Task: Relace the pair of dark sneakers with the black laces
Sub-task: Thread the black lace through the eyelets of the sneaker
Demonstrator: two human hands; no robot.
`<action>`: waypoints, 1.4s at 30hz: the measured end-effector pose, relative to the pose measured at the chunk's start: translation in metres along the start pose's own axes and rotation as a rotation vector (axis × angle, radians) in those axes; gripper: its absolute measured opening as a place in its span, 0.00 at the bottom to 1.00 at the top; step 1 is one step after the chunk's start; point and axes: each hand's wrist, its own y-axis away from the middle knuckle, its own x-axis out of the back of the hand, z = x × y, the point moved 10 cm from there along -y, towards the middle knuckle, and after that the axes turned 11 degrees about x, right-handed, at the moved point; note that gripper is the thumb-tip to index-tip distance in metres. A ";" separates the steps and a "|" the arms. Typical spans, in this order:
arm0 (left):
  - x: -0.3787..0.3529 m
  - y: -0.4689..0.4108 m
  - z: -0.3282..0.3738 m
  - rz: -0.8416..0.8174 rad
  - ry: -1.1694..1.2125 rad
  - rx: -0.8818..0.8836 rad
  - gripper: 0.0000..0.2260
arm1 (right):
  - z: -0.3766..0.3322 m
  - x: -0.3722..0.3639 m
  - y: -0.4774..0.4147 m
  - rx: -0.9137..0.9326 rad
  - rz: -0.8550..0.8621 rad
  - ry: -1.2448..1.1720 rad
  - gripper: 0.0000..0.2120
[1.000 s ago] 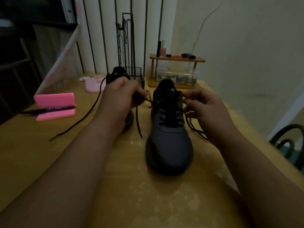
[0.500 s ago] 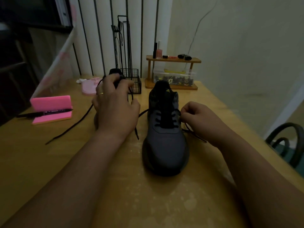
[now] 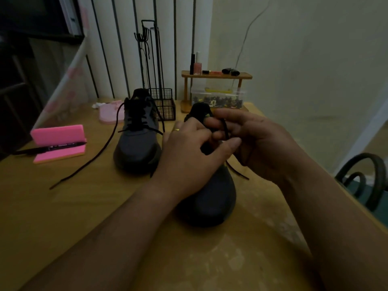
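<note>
Since half a second ago the left hand [image 3: 189, 156] has crossed from the far sneaker [image 3: 136, 141] to the near sneaker [image 3: 210, 200] on the table [image 3: 63, 206], its fingers curled beside the black lace [image 3: 225, 129] that the right hand [image 3: 264, 143] pinches above the tongue, though whether the left grips it cannot be told.

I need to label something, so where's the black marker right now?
Head view, left side: the marker lies across the pink pad, left of the sneaker with the loose lace.
</note>
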 end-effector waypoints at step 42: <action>0.005 -0.007 -0.025 -0.268 0.647 0.269 0.16 | -0.042 0.000 0.012 0.484 0.122 0.982 0.16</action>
